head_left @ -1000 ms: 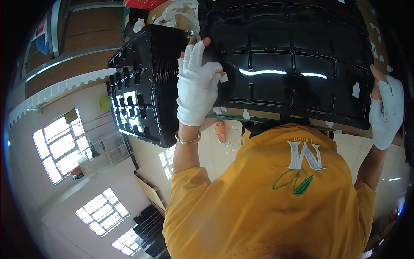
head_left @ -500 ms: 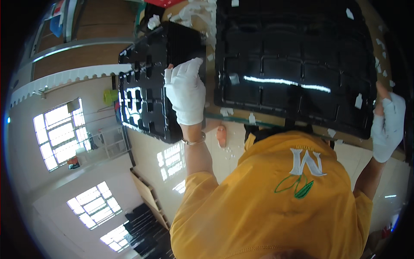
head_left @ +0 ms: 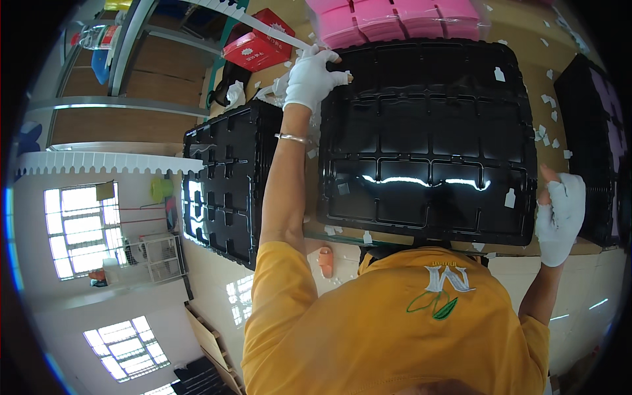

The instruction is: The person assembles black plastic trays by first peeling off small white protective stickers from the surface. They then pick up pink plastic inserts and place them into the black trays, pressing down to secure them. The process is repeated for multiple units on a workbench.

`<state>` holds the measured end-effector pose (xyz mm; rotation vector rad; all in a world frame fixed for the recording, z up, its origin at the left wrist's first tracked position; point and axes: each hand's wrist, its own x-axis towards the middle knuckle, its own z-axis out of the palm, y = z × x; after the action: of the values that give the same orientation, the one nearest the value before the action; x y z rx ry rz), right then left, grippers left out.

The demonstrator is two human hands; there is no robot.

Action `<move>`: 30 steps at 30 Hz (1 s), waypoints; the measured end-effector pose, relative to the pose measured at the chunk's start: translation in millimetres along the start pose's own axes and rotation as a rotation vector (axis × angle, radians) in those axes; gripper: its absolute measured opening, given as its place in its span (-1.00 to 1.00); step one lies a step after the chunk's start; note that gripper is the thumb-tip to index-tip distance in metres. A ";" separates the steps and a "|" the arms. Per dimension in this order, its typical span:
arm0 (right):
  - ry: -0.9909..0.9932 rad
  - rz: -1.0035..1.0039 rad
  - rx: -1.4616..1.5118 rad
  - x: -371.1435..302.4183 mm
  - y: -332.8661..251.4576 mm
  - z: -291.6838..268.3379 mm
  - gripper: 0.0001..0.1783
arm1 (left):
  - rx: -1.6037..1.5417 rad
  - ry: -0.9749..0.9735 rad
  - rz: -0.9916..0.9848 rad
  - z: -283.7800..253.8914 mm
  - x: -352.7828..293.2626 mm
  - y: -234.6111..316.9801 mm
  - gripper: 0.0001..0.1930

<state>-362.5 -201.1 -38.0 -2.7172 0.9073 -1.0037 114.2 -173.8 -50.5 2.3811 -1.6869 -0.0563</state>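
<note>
A large black plastic tray (head_left: 434,138) with a ribbed grid of raised cells lies on the brown work surface in front of me. My left hand (head_left: 311,79), in a white glove with bare fingertips, is at the tray's far left corner, fingers apart and thumb reaching over its edge. Beside the right edge, near the front corner, my right hand (head_left: 561,214) is upright in a similar glove. Its bare thumb and a fingertip point up along the tray, and the other fingers are partly hidden. Small white label-shaped scraps (head_left: 500,74) lie on the tray.
A stack of black trays (head_left: 227,178) stands to the left, and more black trays with purple pieces (head_left: 609,112) to the right. Pink foam blocks (head_left: 401,20) lie beyond the tray, near a red box (head_left: 260,43). White paper bits (head_left: 545,135) are scattered about. Metal shelving (head_left: 118,105) stands at far left.
My left hand has moved from above the left stack to the big tray's far left corner, arm stretched out. My right hand stays by the right edge. The view has shifted, showing more beyond the tray.
</note>
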 end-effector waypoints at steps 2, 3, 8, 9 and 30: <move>-0.018 -0.005 -0.003 0.5 3.5 2.4 -0.48 | -0.034 0.027 0.016 4.4 0.8 -1.5 -0.49; -0.026 -0.017 0.010 1.9 4.3 3.7 -0.48 | -0.067 0.043 0.020 6.4 0.0 -0.6 -0.52; -0.007 -0.070 0.048 8.5 1.1 7.3 -0.44 | -0.063 0.180 0.115 17.2 -1.4 3.2 -0.69; 0.005 -0.076 0.046 8.6 0.6 7.6 -0.43 | -0.032 0.196 0.123 16.9 -4.4 4.6 -0.72; 0.015 -0.034 0.019 5.0 1.8 5.5 -0.39 | 0.167 0.248 0.270 10.0 -26.2 13.7 -0.82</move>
<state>-357.0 -205.9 -40.1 -2.7219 0.8531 -1.0348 91.0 -155.2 -60.0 2.1365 -1.9322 0.4209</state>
